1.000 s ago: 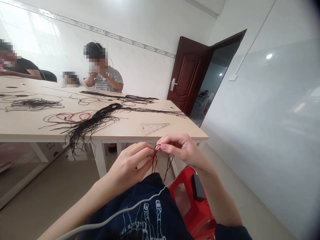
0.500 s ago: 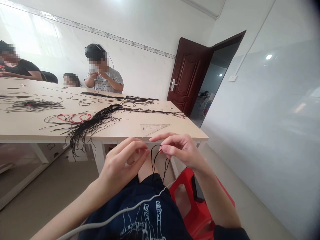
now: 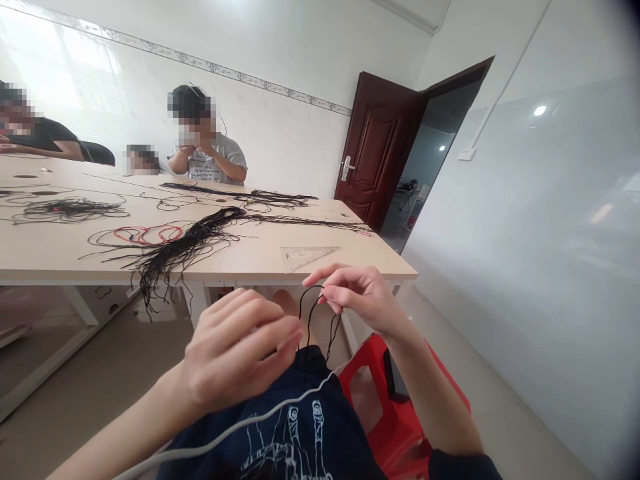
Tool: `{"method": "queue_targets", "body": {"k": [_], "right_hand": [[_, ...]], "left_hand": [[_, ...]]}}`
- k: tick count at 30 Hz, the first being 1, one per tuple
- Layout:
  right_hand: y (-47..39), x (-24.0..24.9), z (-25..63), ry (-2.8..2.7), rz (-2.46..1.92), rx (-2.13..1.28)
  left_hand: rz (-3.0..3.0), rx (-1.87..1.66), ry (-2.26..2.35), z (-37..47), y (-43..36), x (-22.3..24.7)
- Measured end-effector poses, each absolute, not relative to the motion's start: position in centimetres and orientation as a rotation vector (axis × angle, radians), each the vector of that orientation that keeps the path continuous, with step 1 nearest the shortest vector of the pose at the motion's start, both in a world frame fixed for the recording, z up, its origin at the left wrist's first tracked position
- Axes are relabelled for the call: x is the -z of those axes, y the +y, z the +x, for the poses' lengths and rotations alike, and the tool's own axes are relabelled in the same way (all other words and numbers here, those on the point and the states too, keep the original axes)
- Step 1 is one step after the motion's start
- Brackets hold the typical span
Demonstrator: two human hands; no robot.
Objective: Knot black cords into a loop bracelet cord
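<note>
While the right hand (image 3: 364, 297) pinches the black cord (image 3: 309, 323), the left hand (image 3: 239, 347) curls beside its strands, grip unclear.

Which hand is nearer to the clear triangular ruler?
Right. The right hand is just below the triangular ruler in view, by the table's near edge; the left hand is lower and farther left.

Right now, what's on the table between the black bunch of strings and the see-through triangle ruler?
Mostly bare tabletop, with a few loose ends poking from the black bunch toward the ruler. The head view shows it.
</note>
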State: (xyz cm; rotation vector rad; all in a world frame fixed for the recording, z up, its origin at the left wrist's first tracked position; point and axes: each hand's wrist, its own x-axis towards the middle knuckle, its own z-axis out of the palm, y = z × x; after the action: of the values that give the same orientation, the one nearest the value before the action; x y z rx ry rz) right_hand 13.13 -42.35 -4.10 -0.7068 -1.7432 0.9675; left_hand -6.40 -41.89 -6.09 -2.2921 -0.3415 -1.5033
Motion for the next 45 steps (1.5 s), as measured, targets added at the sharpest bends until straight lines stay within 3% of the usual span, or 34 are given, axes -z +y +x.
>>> {"method": "queue_targets", "body": {"k": [3,12,20,24,35,40,45], "right_hand": [[-42.6,4.0,12.8,-1.724,-0.731,-0.962],[-42.2,4.6,12.5,-1.653,-0.578,-1.092],[-42.5,4.7,12.4,-1.643,-0.688,-1.159],[-42.6,4.8,12.2,-1.636,-0.672,-1.205],[-42.7,4.9,12.7,-1.673,-0.751,-1.076],[-43.1,5.2,13.1,-1.817,-0.915,-0.871],[-43.6,5.3,13.0,-1.734,-0.918,-1.1]], "left_hand": [[-2.277,1.335,-0.337,-6.0,-42.3,6.2],[-2.292,1.404,-0.305,-5.3,-41.8,8.1],[-2.042,0.888,-0.073,-5.9,-40.8,7.8],[-2.055,0.783,0.214,-5.3,-39.5,7.7],[-2.222,0.505,0.268,-3.8,-39.9,9.9],[-2.549,0.875,0.293,-3.9,-42.3,9.6],[-2.816,1.821,-0.088,-4.9,-43.6,7.9]]}}
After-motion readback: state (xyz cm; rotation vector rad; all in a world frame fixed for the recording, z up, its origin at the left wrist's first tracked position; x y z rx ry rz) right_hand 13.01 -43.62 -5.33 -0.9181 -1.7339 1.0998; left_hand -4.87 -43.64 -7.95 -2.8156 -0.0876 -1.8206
